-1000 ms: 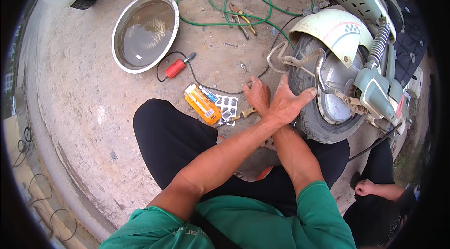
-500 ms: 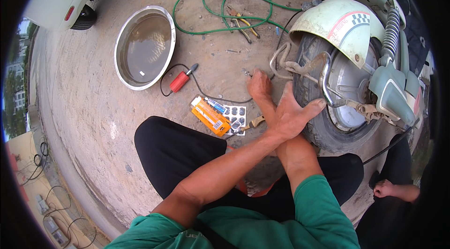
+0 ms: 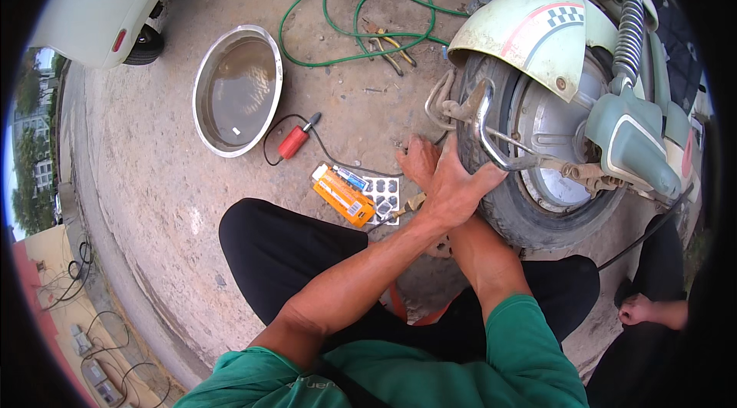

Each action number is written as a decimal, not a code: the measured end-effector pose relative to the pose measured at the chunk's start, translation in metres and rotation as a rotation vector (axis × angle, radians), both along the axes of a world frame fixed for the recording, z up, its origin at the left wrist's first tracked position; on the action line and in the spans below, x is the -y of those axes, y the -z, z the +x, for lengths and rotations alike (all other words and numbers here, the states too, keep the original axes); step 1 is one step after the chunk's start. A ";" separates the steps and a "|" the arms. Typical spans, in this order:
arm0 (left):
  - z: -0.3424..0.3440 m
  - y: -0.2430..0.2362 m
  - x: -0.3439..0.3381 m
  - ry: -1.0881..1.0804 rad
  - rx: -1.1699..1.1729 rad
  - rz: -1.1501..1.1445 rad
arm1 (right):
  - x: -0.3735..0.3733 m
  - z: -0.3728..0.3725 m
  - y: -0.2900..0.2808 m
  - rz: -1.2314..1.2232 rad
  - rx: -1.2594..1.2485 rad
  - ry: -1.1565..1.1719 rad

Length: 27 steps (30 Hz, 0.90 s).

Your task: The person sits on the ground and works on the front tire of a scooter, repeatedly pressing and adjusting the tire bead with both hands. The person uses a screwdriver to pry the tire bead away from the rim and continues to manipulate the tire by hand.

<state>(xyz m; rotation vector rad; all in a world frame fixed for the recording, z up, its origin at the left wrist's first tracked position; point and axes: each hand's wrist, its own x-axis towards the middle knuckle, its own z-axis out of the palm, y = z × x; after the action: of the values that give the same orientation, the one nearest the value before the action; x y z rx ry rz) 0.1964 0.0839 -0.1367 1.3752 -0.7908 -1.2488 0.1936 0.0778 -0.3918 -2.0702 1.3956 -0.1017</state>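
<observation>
My forearms cross, the left one on top. My left hand (image 3: pixel 454 191) grips the edge of the black tyre (image 3: pixel 530 233), thumb stretched along its side. Beneath and just beyond it, my right hand (image 3: pixel 420 161) is low to the ground beside the wheel, its fingers curled. What they hold is hidden, though a dark cord runs under that hand. The wheel has a silver hub (image 3: pixel 564 189) and sits under a pale mudguard (image 3: pixel 530 32) with a checkered stripe. A bent metal bar (image 3: pixel 485 120) runs across the tyre.
Left of my hands lie an orange box (image 3: pixel 343 194), a sheet of round patches (image 3: pixel 384 191) and a red-handled tool (image 3: pixel 292 142). Beyond are a basin (image 3: pixel 202 93) of murky water, pliers (image 3: pixel 391 55) and a green hose (image 3: pixel 288 43). Another person's hand (image 3: pixel 636 308) rests at right.
My right hand has drawn slightly nearer to me along the ground. The whole view has shifted, with the wheel appearing further left. My left hand stays on the tyre.
</observation>
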 end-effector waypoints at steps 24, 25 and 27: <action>0.019 -0.107 -0.007 0.539 0.779 -0.056 | -0.011 -0.181 -0.342 0.687 0.957 0.384; 0.014 -0.114 0.005 0.599 0.856 0.050 | -0.004 -0.181 -0.344 0.698 0.893 0.350; 0.010 -0.123 0.018 0.706 1.040 0.135 | 0.011 -0.182 -0.348 0.713 0.764 0.278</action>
<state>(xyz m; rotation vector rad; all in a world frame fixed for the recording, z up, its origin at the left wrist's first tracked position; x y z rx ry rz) 0.2065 0.0659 -0.0142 1.9493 -2.0702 -1.0263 0.0116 0.0669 -0.0441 -1.0646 1.0069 -0.3987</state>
